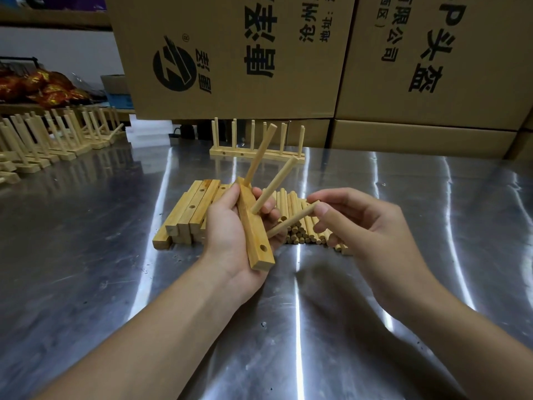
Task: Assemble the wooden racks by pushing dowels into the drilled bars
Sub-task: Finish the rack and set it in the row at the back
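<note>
– Gripping what, left hand (227, 229)?
– On my feed its fingers are curled round a bar (253, 226), thumb along the left edge, fingertips showing on the right side. The bar is off the table (86, 241), tilted, near end toward the camera.
– Dowels in it?
– Two: far dowel (259, 153) and mid dowel (274, 184), both sticking up and leaning right. One open hole (263, 248) near the close end.
– Right hand (360, 223)?
– Thumb and index pinch a third dowel (291, 222) by its far end; the other fingers are loosely curled, holding nothing. The dowel's free tip is at the bar's face, just above the open hole. I can't tell if it's seated.
– Around it?
– Bar stack (187, 212) lies on the table behind the left hand, and the dowel pile (297, 236) is just beside it, partly hidden by both hands. One rack (256, 151) stands upright farther back, and more racks (43, 140) line up at far left. Boxes (230, 53) wall off the back.
– Pose?
– Both forearms come in from the bottom edge, left palm turned right, right palm turned left, hands near each other above the table.
</note>
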The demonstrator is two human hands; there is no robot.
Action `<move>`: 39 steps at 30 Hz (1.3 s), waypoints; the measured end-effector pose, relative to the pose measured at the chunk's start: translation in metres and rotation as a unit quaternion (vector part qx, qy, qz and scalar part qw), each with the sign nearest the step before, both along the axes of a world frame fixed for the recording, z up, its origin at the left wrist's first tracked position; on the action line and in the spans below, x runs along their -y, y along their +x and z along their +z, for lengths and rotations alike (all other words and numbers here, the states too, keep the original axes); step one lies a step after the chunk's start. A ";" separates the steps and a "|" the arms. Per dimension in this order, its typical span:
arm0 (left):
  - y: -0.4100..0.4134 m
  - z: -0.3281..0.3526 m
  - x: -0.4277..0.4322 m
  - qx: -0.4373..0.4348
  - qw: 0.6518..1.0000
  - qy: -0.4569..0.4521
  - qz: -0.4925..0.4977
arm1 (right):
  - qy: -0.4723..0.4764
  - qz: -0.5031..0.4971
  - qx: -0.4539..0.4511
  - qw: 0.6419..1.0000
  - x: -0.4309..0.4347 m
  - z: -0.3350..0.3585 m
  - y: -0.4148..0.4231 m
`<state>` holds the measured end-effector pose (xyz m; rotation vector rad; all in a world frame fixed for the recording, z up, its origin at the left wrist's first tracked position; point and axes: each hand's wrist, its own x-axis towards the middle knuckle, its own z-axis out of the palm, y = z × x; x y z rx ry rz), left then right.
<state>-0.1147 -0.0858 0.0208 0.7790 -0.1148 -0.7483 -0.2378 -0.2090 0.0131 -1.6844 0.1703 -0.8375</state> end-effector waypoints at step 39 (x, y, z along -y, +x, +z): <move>0.006 -0.003 0.001 -0.031 0.998 -0.032 -0.040 | -0.190 0.088 -0.062 0.976 -0.016 0.000 -0.004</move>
